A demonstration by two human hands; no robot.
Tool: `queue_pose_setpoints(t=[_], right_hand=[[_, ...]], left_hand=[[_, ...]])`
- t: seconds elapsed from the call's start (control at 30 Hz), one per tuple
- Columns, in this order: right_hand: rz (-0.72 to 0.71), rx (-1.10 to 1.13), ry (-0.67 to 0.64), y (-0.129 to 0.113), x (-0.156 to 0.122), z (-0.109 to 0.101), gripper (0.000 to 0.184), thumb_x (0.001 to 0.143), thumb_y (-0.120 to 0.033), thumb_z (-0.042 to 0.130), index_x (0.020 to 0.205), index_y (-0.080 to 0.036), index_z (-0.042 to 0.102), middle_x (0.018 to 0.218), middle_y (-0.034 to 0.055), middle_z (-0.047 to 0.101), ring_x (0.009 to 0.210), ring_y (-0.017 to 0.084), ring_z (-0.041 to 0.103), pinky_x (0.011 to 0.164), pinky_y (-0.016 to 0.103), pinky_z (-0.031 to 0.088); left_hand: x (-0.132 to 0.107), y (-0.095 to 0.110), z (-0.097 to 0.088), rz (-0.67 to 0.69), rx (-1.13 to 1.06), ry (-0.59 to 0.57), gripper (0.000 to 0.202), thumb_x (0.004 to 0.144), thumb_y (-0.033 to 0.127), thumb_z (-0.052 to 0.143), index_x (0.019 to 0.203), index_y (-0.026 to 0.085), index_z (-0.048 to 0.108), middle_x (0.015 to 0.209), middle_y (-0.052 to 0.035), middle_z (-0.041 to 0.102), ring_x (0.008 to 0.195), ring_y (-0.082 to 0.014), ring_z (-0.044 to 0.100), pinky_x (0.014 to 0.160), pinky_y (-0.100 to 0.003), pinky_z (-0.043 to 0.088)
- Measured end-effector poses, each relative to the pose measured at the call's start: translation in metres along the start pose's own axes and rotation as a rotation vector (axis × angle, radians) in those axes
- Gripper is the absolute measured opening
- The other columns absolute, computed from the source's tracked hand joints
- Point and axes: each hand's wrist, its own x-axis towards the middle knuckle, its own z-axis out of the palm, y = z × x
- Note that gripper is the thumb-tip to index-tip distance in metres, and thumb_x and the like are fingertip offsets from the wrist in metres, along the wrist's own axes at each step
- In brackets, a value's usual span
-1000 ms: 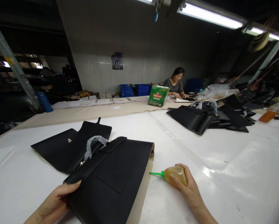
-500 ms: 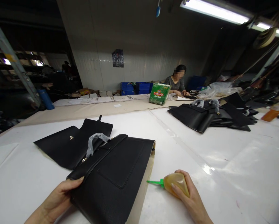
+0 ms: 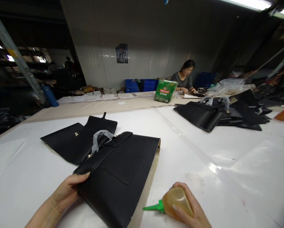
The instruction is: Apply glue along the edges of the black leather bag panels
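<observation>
A black leather bag panel (image 3: 123, 171) lies folded on the white table (image 3: 203, 164) in front of me, its pale lining showing along the right edge. My left hand (image 3: 69, 190) grips its near left corner, fingers closed on the edge. My right hand (image 3: 189, 210) is wrapped round a soft amber glue bottle (image 3: 174, 201) with a green nozzle that points left toward the panel's lining edge. A handle wrapped in clear plastic (image 3: 99, 139) sits at the panel's far left. Behind it lies a second flat black panel (image 3: 77, 141) with a small metal clasp.
A stack of black bag panels (image 3: 218, 115) lies at the far right. A green Tsingtao carton (image 3: 165, 91) stands on the table's far side, where another person (image 3: 183, 80) sits working. Blue crates (image 3: 139, 85) line the wall. A blue flask (image 3: 50, 96) stands at far left.
The view has tilted down and shifted. My right hand with the glue bottle has drawn back toward me, its nozzle now closer to the panel's lining edge. My left hand keeps its grip.
</observation>
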Motion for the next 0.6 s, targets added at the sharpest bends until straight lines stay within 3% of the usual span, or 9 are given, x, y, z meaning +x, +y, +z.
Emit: queue_pose_setpoints(t=[0.2,0.37,0.5,0.6], right_hand=[[-0.018,-0.117,0.134,-0.003,-0.004,-0.001,0.05,0.072,-0.055,0.062,0.109,-0.026,0.044,0.094,0.0032,0.063,0.081,0.025,0.062,0.07,0.032,0.046],[0.011,-0.002,-0.085,-0.004,-0.016,0.005,0.051,0.073,-0.057,0.059,0.109,-0.026,0.04,0.082,0.0013,0.062,0.071,0.023,0.061,0.062,0.031,0.046],[0.02,-0.101,0.067,-0.007,-0.018,0.004,0.049,0.074,-0.053,0.061,0.109,-0.027,0.041,0.09,0.0012,0.062,0.078,0.024,0.061,0.07,0.032,0.046],[0.011,-0.078,-0.005,-0.007,-0.023,0.007,0.049,0.073,-0.054,0.062,0.109,-0.027,0.041,0.088,0.001,0.063,0.076,0.023,0.062,0.067,0.031,0.046]], left_hand=[[0.0,-0.003,0.001,-0.019,-0.013,-0.011,0.017,0.073,0.0,0.061,0.078,0.004,0.077,0.082,-0.0175,0.075,0.075,-0.0279,0.072,0.075,-0.033,0.058],[0.002,-0.009,-0.008,-0.038,0.0,-0.018,0.017,0.074,0.002,0.061,0.079,0.004,0.077,0.083,-0.0176,0.075,0.077,-0.0284,0.071,0.077,-0.035,0.057],[0.005,-0.013,-0.011,-0.049,0.006,-0.014,0.017,0.073,0.001,0.061,0.079,0.004,0.076,0.082,-0.0175,0.076,0.076,-0.0283,0.071,0.077,-0.035,0.057],[0.006,-0.014,-0.011,-0.061,0.014,-0.017,0.016,0.073,0.001,0.061,0.079,0.002,0.076,0.083,-0.0186,0.075,0.076,-0.0285,0.071,0.077,-0.035,0.057]])
